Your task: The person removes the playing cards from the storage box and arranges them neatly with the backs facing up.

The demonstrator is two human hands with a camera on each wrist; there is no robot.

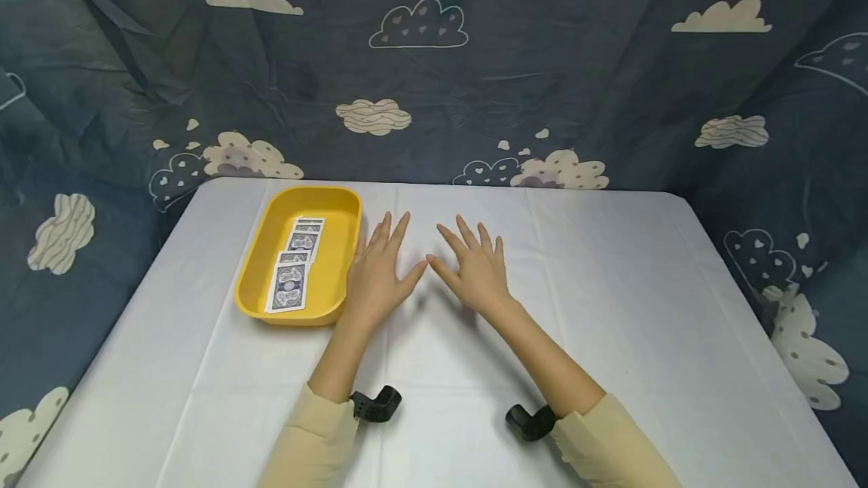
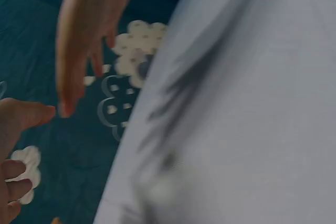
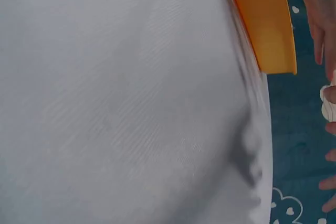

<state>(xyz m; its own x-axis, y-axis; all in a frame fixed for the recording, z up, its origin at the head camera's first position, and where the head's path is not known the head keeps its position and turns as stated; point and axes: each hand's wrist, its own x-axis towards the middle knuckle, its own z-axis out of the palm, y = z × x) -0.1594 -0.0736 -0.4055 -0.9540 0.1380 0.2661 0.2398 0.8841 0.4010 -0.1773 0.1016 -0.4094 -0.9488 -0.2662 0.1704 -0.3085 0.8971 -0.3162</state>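
Observation:
My left hand (image 1: 380,277) hovers over the white table with fingers spread, just right of a yellow tray (image 1: 335,262). Its outer edge overlaps the tray's right rim in the head view; contact cannot be told. My right hand (image 1: 480,273) mirrors it, fingers also spread and holding nothing. The two thumb tips meet or nearly meet. Inside the tray lie several playing cards (image 1: 288,288), blue patterned backs up, overlapping in a slanted row. In the left wrist view the right hand (image 2: 94,30) is at the top. The right wrist view catches the tray's wall (image 3: 265,22).
A white cloth (image 1: 610,307) with faint creases covers the table. Behind and beside it hangs a dark blue curtain (image 1: 420,149) with cloud prints. Black wrist cameras sit at the left cuff (image 1: 378,405) and the right cuff (image 1: 531,423).

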